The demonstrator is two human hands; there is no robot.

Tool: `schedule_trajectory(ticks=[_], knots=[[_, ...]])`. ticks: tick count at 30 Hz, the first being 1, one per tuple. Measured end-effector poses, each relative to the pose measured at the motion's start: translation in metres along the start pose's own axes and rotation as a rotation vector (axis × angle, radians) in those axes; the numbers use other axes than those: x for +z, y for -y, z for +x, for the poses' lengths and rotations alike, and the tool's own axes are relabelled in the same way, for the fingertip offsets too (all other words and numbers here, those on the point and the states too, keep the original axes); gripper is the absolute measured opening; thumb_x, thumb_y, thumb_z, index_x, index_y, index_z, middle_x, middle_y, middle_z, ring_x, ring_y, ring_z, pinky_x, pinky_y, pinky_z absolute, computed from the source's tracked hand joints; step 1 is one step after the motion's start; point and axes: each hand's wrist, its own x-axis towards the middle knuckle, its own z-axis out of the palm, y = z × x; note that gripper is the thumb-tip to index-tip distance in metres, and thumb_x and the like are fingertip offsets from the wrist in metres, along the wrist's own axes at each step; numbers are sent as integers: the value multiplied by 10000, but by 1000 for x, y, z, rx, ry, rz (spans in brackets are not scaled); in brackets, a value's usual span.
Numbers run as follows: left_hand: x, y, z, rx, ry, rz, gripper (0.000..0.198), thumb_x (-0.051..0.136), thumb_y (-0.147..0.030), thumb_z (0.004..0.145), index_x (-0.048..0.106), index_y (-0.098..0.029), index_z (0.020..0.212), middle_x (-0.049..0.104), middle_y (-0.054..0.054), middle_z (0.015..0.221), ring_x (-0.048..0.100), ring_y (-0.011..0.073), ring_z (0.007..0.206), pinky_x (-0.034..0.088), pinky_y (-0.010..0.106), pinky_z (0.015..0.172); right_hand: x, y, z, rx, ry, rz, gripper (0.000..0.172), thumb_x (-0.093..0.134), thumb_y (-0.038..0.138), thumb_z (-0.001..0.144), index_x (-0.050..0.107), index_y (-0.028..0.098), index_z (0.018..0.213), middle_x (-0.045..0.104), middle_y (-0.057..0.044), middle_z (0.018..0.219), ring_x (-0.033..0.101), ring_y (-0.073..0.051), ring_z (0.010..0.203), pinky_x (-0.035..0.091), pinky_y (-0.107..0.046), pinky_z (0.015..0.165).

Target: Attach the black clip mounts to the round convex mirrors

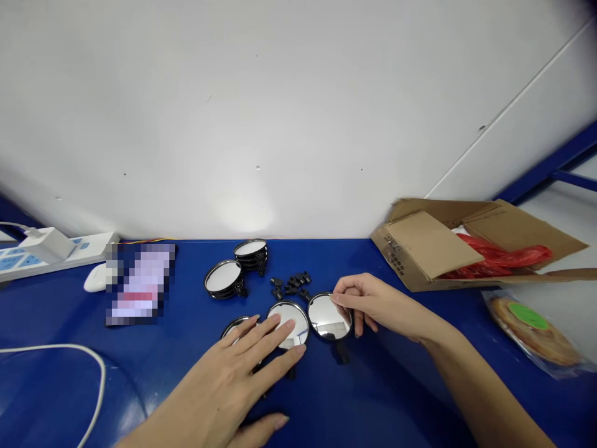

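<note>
**Right hand pinches a round mirror; left hand lies spread**

Just right of the frame's lower centre, the round mirror sits with its face up and its black mount pointing down the frame. The right thumb laps its upper-right rim, the index finger bent against the edge and the other fingers loosely curled; whether the mirror is lifted, I cannot tell. The left hand is open and grips nothing visible, its fingers across a middle mirror and a partly covered left mirror.

Above them, near the centre, black clip-like parts lie loose on the blue table, with a front mirror stack and a rear mirror stack to their left.

Each mirror probably handles as light and stiff, its face slick, easily smudged and breakable. The black rim or mount looks the safest hold.
</note>
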Motion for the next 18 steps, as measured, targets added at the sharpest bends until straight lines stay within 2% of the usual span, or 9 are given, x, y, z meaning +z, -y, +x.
schedule_trajectory(ticks=[2,6,9,12,15,18], knots=[[1,1,-1,8,-51,5,806,800,-378,1043,453,-233,1756,405,113,1846,478,392,1668,563,629,1260,1,0,0,6,-30,-41,356,703,517,1027,715,192,883,801,-59,809,757,-200,621,415,-261,496],[0,2,-4,-39,-189,-14,721,676,-366,1124,396,-208,1770,456,112,1839,451,346,1695,530,580,1305,1,4,-3,-18,-146,-189,252,738,437,1005,747,212,891,825,-44,784,758,-213,715,526,-296,643],[-3,6,-7,-156,-291,-41,567,585,-270,1161,461,-245,1714,513,84,1811,442,314,1690,510,534,1306,0,6,-3,2,-175,-239,215,758,414,980,743,225,878,820,-34,763,760,-231,745,542,-318,680],[-7,14,-7,-295,-417,-34,431,556,-226,1166,561,-281,1594,577,78,1741,512,312,1615,481,538,1289,-2,6,-3,12,-168,-264,230,751,439,988,745,232,887,797,-26,736,749,-236,744,525,-325,680],[-9,25,-5,-417,-551,-15,359,558,-247,1168,596,-269,1525,603,109,1674,561,333,1541,495,568,1254,-4,3,-3,-4,-152,-274,241,726,445,1005,757,235,892,777,-24,732,732,-233,753,511,-325,692],[-7,37,-4,-518,-578,-32,342,570,-307,1173,604,-274,1512,607,117,1639,563,347,1521,526,585,1221,-5,0,-4,-9,-133,-259,232,715,424,1005,757,233,881,763,-24,734,721,-228,761,508,-322,699]])
